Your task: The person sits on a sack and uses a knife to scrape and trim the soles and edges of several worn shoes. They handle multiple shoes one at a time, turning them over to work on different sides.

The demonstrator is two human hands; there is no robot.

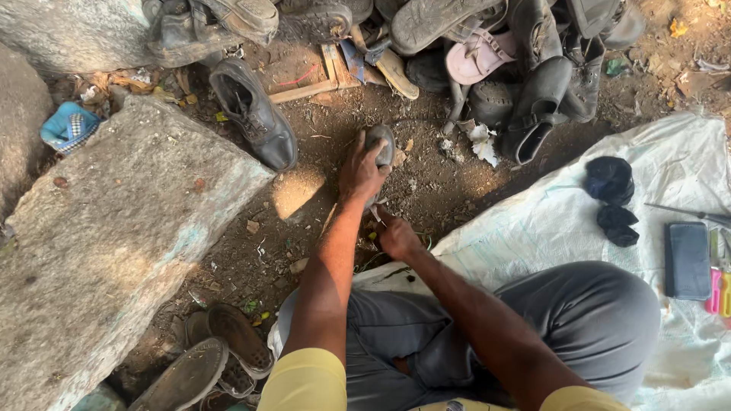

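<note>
Grey-trousered knees (533,320) frame both arms. Right hand (397,236), nearer the body, is clenched on something small I cannot make out. Left hand (359,171) reaches ahead, grasping a grey stone (381,143), upright on the dirt (426,183).

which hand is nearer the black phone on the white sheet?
Right. The right hand is at the sheet's edge; the left hand grips a grey stone farther from the phone.
</note>
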